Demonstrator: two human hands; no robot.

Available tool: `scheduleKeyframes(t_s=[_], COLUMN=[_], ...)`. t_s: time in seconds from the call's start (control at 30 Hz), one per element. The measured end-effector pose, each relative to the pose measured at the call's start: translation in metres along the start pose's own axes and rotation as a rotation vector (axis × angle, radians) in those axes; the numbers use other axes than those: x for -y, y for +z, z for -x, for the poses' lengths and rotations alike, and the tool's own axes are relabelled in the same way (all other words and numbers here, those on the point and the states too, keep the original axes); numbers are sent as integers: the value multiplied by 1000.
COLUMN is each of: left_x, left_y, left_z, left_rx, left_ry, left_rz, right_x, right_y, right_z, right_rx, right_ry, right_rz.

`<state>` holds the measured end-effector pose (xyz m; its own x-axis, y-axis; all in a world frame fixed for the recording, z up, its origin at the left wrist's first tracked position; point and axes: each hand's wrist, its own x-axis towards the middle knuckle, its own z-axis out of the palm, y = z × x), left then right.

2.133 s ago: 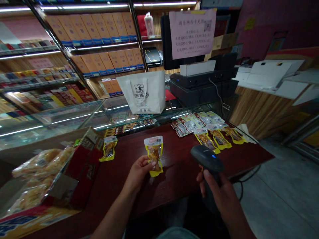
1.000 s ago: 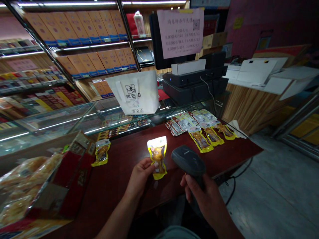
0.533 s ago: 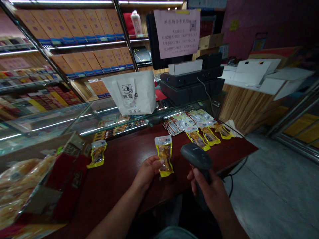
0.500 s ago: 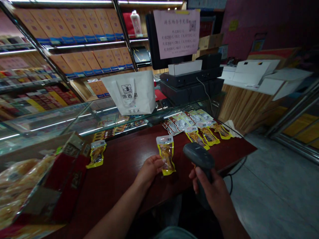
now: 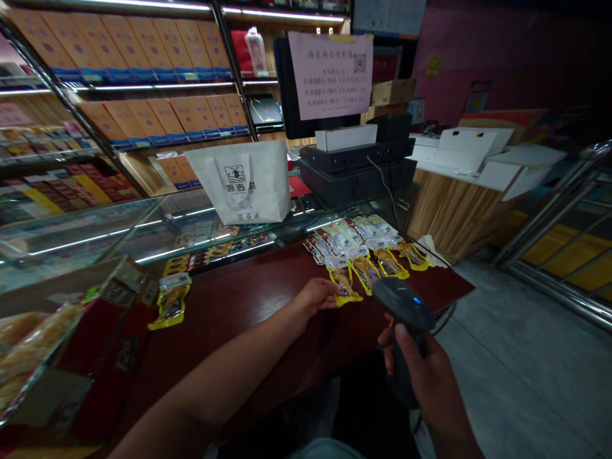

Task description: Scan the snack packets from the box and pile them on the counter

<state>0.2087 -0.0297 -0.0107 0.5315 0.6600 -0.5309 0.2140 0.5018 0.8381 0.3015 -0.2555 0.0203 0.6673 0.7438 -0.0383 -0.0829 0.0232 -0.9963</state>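
Observation:
My left hand [image 5: 319,296] has its fingers closed on the lower left edge of a yellow-edged snack packet [image 5: 342,284], down at the table surface. That packet lies at the left end of a row of similar yellow packets [image 5: 364,273]. Behind the row are several silvery packets [image 5: 340,237] laid overlapping. My right hand [image 5: 415,357] is wrapped round the handle of a dark barcode scanner [image 5: 402,305], a blue light showing on its head. One more yellow packet [image 5: 171,299] lies apart on the left, beside the carton.
An open carton [image 5: 108,325] of bagged food stands at the left on the dark red table [image 5: 229,319]. Behind are a glass counter [image 5: 157,223], a white paper bag [image 5: 243,182], and a till [image 5: 358,175] with a sign. A metal railing [image 5: 564,287] stands at the right.
My left hand has moved right and away from me with the packet, bringing it beside the row of yellow packets. A blue light now shows on the scanner.

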Motion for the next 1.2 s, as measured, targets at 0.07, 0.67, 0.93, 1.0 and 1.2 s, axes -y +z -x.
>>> scheduleKeyframes(t_s=[0.07,0.67,0.93,1.0,1.2], left_x=[0,26,16,16,42], left_y=[1,-37,-214,-242,-239], left_z=[1,36,100,110,127], left_rx=[16,-217,-1243,-1304,-1101], left_ry=[-4,385,311,108,71], left_rz=[-68,-731,-1234,-1242,-1346], right_x=[-1,-8,-9,-10,-16], right_y=[-1,-10,-14,-9,8], right_z=[0,4,-6,-6,-7], right_rx=[-1,-34,33,44,91], right_ry=[4,88,127,122,89], right_rz=[-6,47,42,34,59])
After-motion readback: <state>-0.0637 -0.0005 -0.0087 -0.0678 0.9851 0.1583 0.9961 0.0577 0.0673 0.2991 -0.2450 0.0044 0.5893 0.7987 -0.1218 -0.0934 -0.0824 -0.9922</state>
